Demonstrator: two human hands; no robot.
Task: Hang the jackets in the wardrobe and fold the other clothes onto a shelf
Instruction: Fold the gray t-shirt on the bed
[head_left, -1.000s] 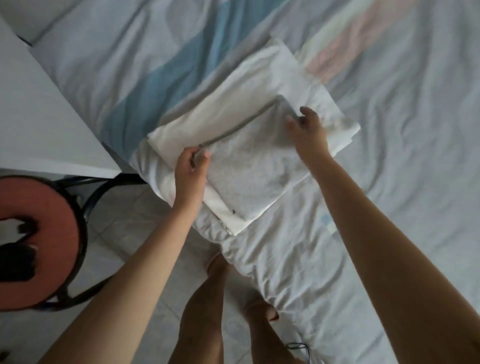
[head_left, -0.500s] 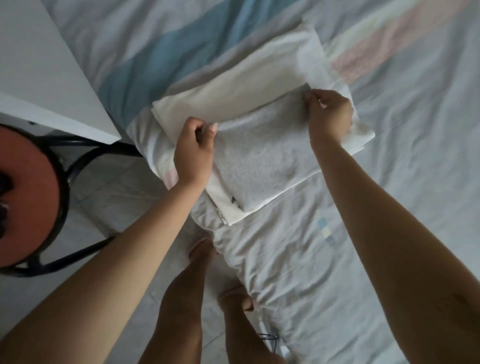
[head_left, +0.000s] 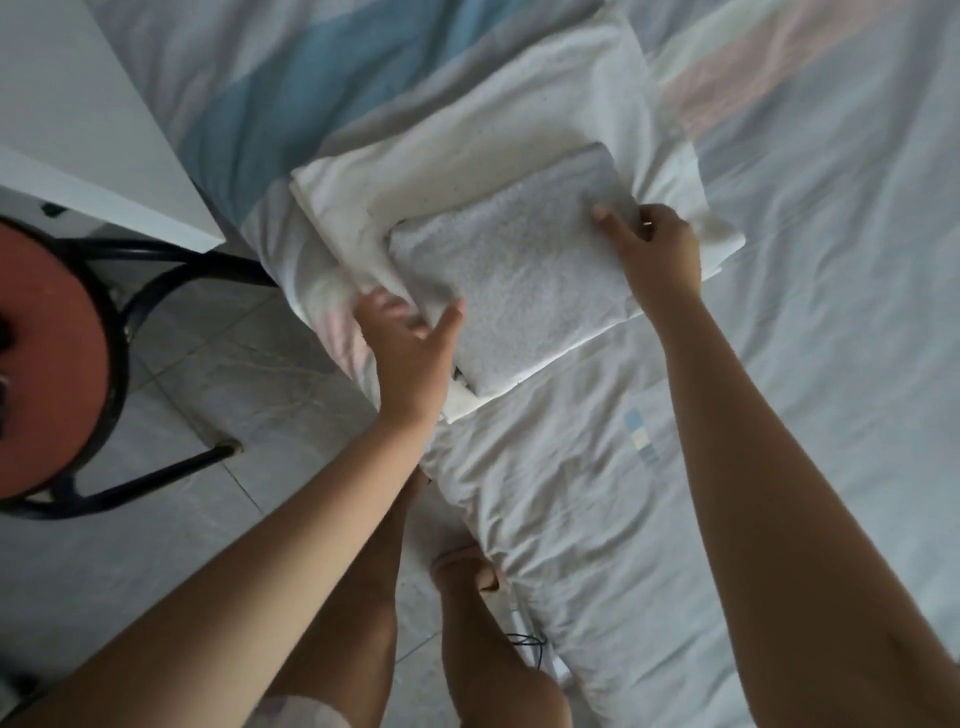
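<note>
Both hands on the folded pile

A folded grey garment (head_left: 519, 275) lies on a folded white garment (head_left: 467, 156) at the edge of the bed (head_left: 779, 364). The left hand (head_left: 410, 338) grips the grey garment's left corner, thumb on top, fingers blurred. The right hand (head_left: 657, 249) pinches its right edge, fingers curled.

Between the left fingers (head_left: 395, 310) and right fingers (head_left: 614, 224), the top garment (head_left: 519, 275) lies on the lower garment (head_left: 467, 150), on the bed (head_left: 779, 364); a stool (head_left: 47, 364) stands further left.
</note>
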